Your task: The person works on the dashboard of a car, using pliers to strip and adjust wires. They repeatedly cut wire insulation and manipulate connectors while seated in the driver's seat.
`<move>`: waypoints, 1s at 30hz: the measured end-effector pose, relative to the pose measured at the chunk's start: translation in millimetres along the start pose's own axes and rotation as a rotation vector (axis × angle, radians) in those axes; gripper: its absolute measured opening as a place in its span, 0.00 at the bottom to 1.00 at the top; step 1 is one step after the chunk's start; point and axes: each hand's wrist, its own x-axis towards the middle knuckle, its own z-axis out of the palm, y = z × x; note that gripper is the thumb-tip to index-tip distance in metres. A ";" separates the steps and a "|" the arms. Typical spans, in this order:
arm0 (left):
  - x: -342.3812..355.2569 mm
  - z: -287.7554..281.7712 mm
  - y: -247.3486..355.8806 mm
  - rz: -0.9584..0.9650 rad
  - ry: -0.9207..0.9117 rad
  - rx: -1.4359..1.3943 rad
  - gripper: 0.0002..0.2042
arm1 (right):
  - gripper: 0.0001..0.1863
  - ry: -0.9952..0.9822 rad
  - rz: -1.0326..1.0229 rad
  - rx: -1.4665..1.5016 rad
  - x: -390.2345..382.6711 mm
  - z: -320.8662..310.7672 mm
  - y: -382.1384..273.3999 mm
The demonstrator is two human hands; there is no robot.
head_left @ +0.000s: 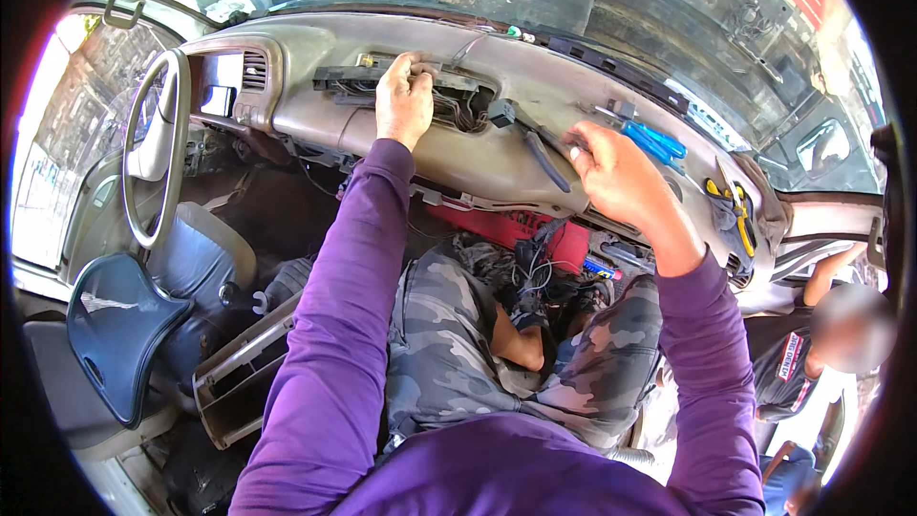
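My left hand [404,100] is closed at the dashboard opening, its fingers curled over a long black unit [349,79] with wires bunched beneath it. What the fingertips press on is partly hidden. To the right, my right hand [616,167] grips one handle of a pair of pliers [546,162]. Their other dark handle swings apart over the dashboard edge. The plier jaws point toward a small black block-shaped connector [501,114] beside the wire bundle [463,113].
On the dashboard's right lie blue-handled screwdrivers [654,141] and yellow-and-black pliers [740,215]. A steering wheel [153,148] stands left. Below the dashboard are a red item [516,229] and loose cables [535,263]. Another person [798,354] is outside at right.
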 end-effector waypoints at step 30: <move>14.6 15.5 35.9 -0.543 -0.630 -0.417 0.08 | 0.09 0.134 -0.129 -0.238 126.7 56.8 2.0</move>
